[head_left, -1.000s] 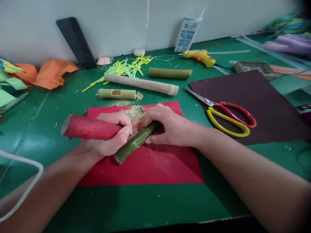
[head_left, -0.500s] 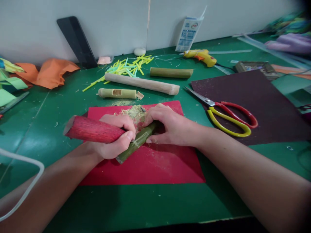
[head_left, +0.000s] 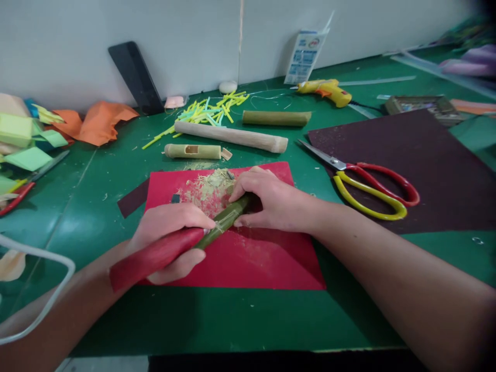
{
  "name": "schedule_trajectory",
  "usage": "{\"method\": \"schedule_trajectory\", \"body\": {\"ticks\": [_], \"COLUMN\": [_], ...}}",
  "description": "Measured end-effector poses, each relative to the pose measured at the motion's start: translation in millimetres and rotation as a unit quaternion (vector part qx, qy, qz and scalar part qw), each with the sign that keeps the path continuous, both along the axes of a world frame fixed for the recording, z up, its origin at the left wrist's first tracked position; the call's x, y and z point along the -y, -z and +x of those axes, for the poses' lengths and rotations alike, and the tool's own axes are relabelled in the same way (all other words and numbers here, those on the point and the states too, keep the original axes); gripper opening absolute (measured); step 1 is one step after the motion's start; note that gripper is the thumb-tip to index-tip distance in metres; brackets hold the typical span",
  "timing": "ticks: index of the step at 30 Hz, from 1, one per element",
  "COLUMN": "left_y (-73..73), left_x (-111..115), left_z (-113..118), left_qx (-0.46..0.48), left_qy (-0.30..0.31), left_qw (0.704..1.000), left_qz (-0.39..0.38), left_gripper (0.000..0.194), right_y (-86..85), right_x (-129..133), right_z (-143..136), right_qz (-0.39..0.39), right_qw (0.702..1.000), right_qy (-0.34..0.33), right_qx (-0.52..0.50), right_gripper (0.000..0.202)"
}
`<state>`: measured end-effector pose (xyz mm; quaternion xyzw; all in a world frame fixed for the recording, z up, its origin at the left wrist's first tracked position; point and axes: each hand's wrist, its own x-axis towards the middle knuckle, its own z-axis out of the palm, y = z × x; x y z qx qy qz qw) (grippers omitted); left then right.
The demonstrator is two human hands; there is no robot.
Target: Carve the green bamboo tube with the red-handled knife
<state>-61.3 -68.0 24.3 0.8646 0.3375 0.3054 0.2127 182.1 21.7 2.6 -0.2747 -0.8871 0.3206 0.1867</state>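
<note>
I have the green bamboo tube point(head_left: 229, 215) slanting across the middle of the red sheet point(head_left: 267, 266), its far end toward the right and its near end hidden behind my left hand point(head_left: 165, 218). Thin pale lines are scored on its upper side. From here I judge it light and stiff, slick on the skin, apt to roll, and likely to split along the grain if forced. The far end looks the best place to hold it, firmly, clear of the scored part.

My right hand point(head_left: 271, 202) is there, pinching the tube between the thumb on the near side and the fingers beyond. My left is wrapped around the red-handled tool point(head_left: 155, 258), index finger stretched forward to the scored patch; only a glint of metal shows, so I can't make out the tip.

Just beyond the tube, shavings point(head_left: 207, 190) are heaped on the sheet. Past the sheet's far edge, on the green desk point(head_left: 217, 323), lie a notched bamboo piece point(head_left: 207, 151), a long pale stick point(head_left: 232, 136) and another bamboo length point(head_left: 276, 119). To the right, scissors point(head_left: 340, 165) rest partly on a dark sheet point(head_left: 445, 170).
</note>
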Motion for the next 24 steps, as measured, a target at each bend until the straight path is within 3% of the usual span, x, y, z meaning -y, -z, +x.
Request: {"method": "schedule_trajectory", "body": {"ticks": [3,9,15,20,24], "left_y": [-4.1,-4.5,-6.1,-8.9,-4.8], "left_x": [9,35,50,55,58], "left_z": [-7,-12,-23,-22,-21], "left_qx": [-0.029,-0.056,-0.083,-0.07,-0.064], "left_qy": [-0.019,-0.154,-0.153,-0.136,-0.191], "left_qw": [0.999,0.986,0.983,0.988,0.979], "left_qz": [0.011,0.044,0.051,0.014,0.011], "left_gripper": [0.034,0.022,0.035,0.032,0.029], "right_y": [-0.5,-0.8,0.5,-0.5,-1.6], "right_x": [0,1,0,0,1], "right_z": [0,0,0,0,0], "right_qz": [-0.001,-0.003,-0.003,-0.002,-0.008], "right_qw": [1.0,1.0,1.0,1.0,1.0], "right_qy": [0.002,0.007,0.004,0.0,0.002], "right_qx": [0.002,0.005,0.004,-0.002,0.007], "right_gripper": [0.026,0.026,0.027,0.025,0.026]}}
